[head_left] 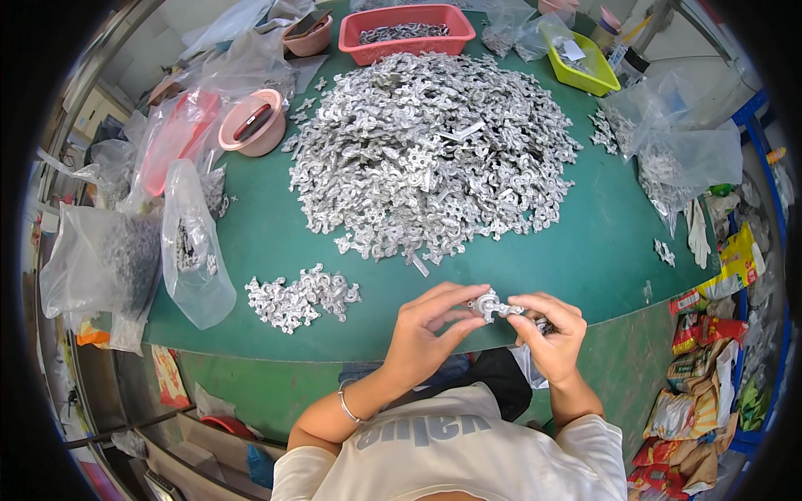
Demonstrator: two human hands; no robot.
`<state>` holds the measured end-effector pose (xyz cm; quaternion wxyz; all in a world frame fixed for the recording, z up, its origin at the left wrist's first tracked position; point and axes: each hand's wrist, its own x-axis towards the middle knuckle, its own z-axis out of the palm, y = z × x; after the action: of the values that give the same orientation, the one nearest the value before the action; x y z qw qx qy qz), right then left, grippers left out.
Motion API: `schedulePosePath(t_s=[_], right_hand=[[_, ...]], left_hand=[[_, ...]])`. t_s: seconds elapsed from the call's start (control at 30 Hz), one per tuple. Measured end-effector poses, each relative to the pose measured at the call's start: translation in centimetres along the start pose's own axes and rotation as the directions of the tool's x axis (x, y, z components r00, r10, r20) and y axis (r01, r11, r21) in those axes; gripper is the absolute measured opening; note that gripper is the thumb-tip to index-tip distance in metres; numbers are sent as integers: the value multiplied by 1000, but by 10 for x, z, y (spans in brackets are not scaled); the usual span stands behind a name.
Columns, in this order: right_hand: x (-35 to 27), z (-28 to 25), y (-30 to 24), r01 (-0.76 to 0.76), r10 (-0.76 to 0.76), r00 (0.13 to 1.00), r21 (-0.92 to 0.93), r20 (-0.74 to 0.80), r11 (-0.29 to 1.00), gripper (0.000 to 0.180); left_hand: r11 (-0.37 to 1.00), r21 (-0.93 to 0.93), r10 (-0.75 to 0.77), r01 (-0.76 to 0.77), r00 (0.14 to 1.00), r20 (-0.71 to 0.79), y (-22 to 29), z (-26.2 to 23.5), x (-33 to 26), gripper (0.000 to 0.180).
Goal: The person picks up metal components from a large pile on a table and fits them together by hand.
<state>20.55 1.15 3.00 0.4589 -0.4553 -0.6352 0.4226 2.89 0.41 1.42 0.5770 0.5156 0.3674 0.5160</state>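
Both hands meet over the near edge of the green table, pinching a small silver metal part (491, 306) with a rounded end and a narrower arm. My left hand (424, 332) grips the rounded end between thumb and fingertips. The fingers of my right hand (555, 336) close on the other end, and more metal pieces show partly under its curled fingers. A small heap of similar silver parts (301, 298) lies left of my left hand. Beyond my hands rises a large pile of silver metal parts (426, 167), with a pale strip lying on it.
A red basket (351, 48) of metal parts stands behind the pile. A pink bowl (259, 144) with a dark red object sits left, near clear plastic bags (200, 284). At right are a yellow-green tray (589, 77), bagged parts (664, 167) and a white glove (696, 234).
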Motion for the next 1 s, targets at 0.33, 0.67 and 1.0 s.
schedulePosePath(t_s=[0.33,0.67,1.0], right_hand=[[2,6,9,-70,69,998,45,10,997,11],[3,9,30,-385,353,922,306,156,871,21],[-3,12,20,-203,210,978,224,-8,953,9]], left_hand=[[957,289,-36,7,995,94,6,1,-5,30],[912,-254,-305,321,947,102,-13,-12,-3,24],[877,-315,-329,362,932,155,-7,-13,-2,28]])
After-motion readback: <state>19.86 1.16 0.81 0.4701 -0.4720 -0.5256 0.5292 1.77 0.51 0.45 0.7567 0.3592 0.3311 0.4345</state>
